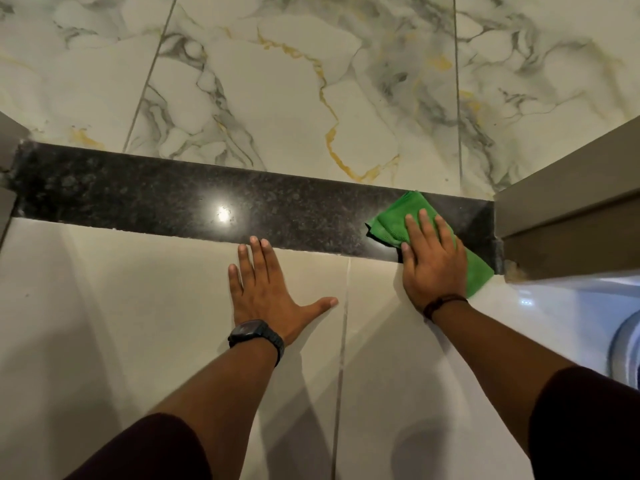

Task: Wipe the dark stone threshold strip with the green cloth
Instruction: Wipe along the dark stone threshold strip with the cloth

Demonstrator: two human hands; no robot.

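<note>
The dark speckled stone threshold strip point(173, 199) runs across the floor from the left door frame to the right one. A folded green cloth point(394, 216) lies on its right end. My right hand point(433, 261) presses flat on the cloth, fingers pointing away from me, palm over the strip's near edge. My left hand point(263, 289) rests flat and spread on the plain floor tile just before the strip, its fingertips touching the strip's near edge, holding nothing.
Veined marble tiles point(294, 81) lie beyond the strip, plain cream tiles point(121, 323) on my side. Brown door frame posts stand at the right point(568, 216) and the left point(8, 140). A white curved object point(620, 341) sits at the right edge.
</note>
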